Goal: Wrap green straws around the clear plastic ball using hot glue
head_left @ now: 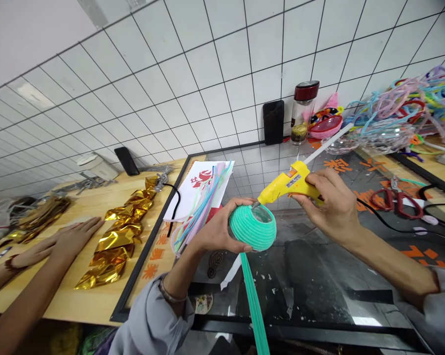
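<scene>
My left hand (219,228) is wrapped round a clear ball covered in ridged turquoise strips (252,231); its top is bare and see-through. A loose turquoise strip (252,305) hangs from the ball's underside toward the table's front edge. In my right hand (331,204) is a yellow hot glue gun (287,185), with a white glue stick (329,143) standing out of its back end. The gun's nozzle points down at the ball's upper rim; whether it touches cannot be made out.
A bundle of pastel pipe cleaners (203,207) lies on paper at left. Red-handled scissors (396,203) and a black cord are at right. A lidded glass bottle (302,116) and a phone (273,122) stand by the wall. Another person's hands (69,239) rest beside gold foil (115,236).
</scene>
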Available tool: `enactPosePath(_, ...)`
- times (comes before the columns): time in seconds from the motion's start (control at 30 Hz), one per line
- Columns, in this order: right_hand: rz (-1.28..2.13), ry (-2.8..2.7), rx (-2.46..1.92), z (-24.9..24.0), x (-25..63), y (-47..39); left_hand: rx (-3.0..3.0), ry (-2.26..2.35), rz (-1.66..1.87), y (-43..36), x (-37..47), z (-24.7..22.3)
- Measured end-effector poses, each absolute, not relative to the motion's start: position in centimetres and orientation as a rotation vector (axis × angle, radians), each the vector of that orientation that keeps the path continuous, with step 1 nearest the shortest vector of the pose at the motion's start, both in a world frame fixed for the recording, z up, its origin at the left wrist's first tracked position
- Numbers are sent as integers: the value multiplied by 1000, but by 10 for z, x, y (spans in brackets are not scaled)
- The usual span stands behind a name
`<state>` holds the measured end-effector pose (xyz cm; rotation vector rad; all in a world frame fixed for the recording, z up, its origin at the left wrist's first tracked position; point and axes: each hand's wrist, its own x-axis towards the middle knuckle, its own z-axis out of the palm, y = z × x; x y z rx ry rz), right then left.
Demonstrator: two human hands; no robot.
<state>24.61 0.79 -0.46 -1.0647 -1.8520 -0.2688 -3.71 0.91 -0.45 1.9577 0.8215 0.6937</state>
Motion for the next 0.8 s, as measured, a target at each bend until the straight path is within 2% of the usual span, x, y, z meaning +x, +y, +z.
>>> enactPosePath(0.3, -224, -1868, -1094, -4, 246, 7, 1975, 831, 689, 9, -36, -4)
enactPosePath(0.8, -419, -1865, -934, -6, 246, 11, 1986, 829, 690, 9, -37, -3)
